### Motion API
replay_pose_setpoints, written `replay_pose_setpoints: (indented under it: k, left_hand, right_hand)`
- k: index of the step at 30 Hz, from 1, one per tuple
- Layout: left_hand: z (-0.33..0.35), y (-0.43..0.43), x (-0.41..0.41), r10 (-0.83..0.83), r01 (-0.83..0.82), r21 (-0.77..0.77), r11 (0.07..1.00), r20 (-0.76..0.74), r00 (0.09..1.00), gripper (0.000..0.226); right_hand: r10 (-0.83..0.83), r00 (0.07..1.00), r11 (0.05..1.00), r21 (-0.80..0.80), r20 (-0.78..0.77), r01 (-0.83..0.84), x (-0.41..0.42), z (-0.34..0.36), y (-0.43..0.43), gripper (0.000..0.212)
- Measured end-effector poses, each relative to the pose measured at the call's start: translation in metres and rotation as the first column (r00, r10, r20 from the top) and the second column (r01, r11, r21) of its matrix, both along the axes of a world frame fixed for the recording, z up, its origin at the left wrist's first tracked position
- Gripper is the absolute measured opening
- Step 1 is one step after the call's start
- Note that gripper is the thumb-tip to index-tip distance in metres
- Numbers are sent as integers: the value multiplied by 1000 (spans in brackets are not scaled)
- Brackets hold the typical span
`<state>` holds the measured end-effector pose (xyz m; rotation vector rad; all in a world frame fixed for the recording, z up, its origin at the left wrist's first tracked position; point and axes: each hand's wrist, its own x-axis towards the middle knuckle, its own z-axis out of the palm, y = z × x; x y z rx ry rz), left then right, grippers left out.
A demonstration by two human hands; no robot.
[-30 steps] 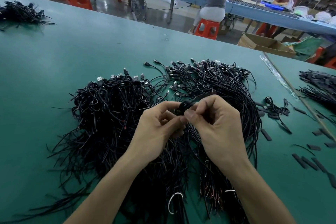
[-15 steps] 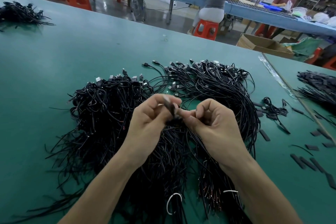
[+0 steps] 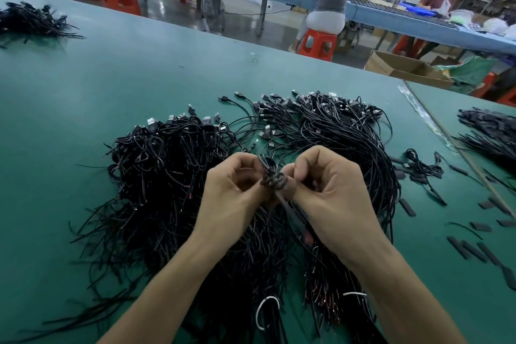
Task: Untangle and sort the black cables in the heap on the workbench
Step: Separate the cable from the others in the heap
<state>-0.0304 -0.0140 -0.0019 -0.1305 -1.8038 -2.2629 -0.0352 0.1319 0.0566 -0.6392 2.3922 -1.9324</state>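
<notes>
A big heap of black cables (image 3: 173,190) with USB plugs at the far ends covers the middle of the green workbench (image 3: 83,86). Above the heap, my left hand (image 3: 231,198) and my right hand (image 3: 332,201) both pinch a small knotted coil of black cable (image 3: 273,177) between them. A loose tail of that cable runs down under my right palm. The fingers of both hands are curled around the knot.
A second cable pile (image 3: 28,21) lies far left, another (image 3: 491,134) at the right past a seam. Short black sleeves (image 3: 472,250) and a small cable bundle (image 3: 421,167) lie to the right. White ties (image 3: 264,313) bind cables near me. People sit at a blue bench behind.
The cable between my hands has gone from a straight bit pinched upright to a twisted knot held between both thumbs. Both hands shifted only slightly.
</notes>
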Motion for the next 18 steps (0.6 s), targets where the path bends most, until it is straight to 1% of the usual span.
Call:
replay_pose_setpoints:
  k: [1,3,5,6,7,8,10,12,14,15,16,18]
  left_hand:
    - [3,-1,0,-20,19,54,998,7,1000,7]
    - [8,-5,1,-82,77,206,975,20,996,20]
    - [13,-8,2,-164,153,357,922,2,986,24]
    - [14,-9,2,-180,171,378,910,-14,984,24]
    - [15,-8,3,-178,174,368,913,-25,984,21]
    - [14,-8,3,-150,154,333,930,-39,988,17]
    - [11,-6,3,-129,147,207,967,-97,987,4]
    - [7,-4,5,-149,153,15,988,-153,977,24]
    - [3,-2,4,-46,15,-212,977,-138,989,35]
    - [1,-2,4,26,-59,-282,958,-120,992,38]
    - [-1,-2,4,83,-110,-306,946,-99,992,40]
    - [-2,0,3,118,-124,-293,948,-37,992,37]
  right_hand:
    - [4,1000,1000,11,17,-4,0,-2,1,40]
    - [-6,999,999,33,54,5,-1,-5,2,38]
    - [-22,996,999,40,81,19,-3,-7,4,38]
    - [-27,996,998,53,87,22,-4,-7,4,36]
    - [-31,995,997,71,90,25,-5,-7,4,35]
    - [-36,995,996,86,90,28,-6,-7,4,34]
    - [-66,994,994,98,84,57,-8,-6,5,34]
    - [-140,989,986,103,49,134,-10,-4,8,36]
    - [-206,978,970,124,-36,209,-10,-3,10,34]
    - [-222,972,964,131,-82,232,-9,-3,9,32]
    - [-231,965,961,128,-121,246,-7,-3,8,31]
    - [-238,955,962,96,-176,257,-4,-4,5,31]
